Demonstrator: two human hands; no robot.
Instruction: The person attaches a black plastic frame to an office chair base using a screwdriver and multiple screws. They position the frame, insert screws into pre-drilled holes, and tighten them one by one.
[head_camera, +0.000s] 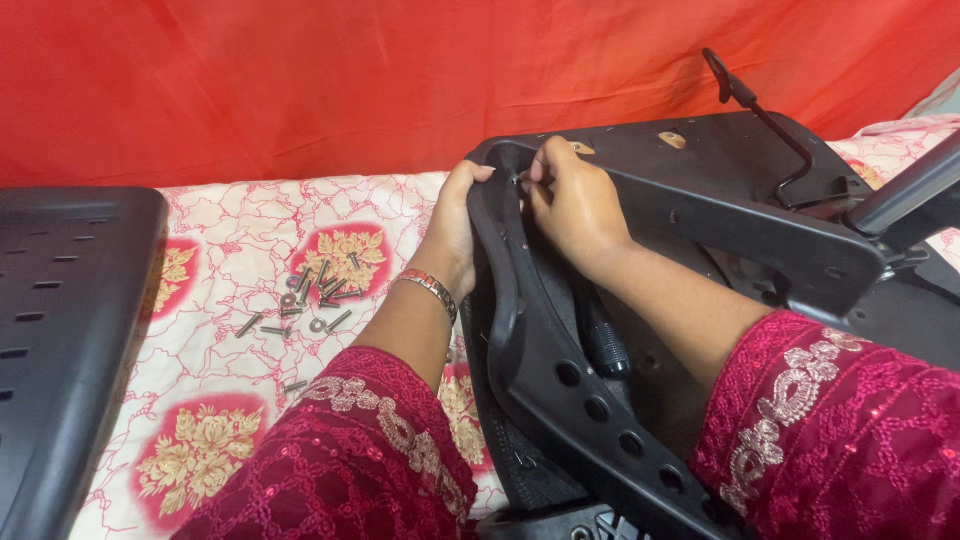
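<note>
Both hands are up at the near corner of the black chair seat (640, 230), which lies underside-up on the bed, tipped toward the person. The left hand (455, 225) is wrapped around the rounded rim, fingers curled over the edge and closed on it. The right hand (570, 200) sits just beside it, fingertips pinched together at a spot on the rim; something small may be between them, but I can't tell what from here.

A black-handled tool (600, 340) lies loose in the hollow of the seat, below the right wrist, untouched. A lever (760, 115) sticks up from the far side of the seat.

That seat looks like a stiff, bulky lump, heavy enough to want a steadying hand, I'd say, and its smooth plastic could slide on soft bedding. The thick rim where the left hand is looks the sound place to hold; the lever looks like a poor handle.

Off to the left, well apart, a scatter of bolts (315, 295) lies on the floral sheet (230, 240), small and easy to lose in the folds. A black slotted panel (60, 340) lies at the far left, and a red cloth (300, 80) hangs behind.
</note>
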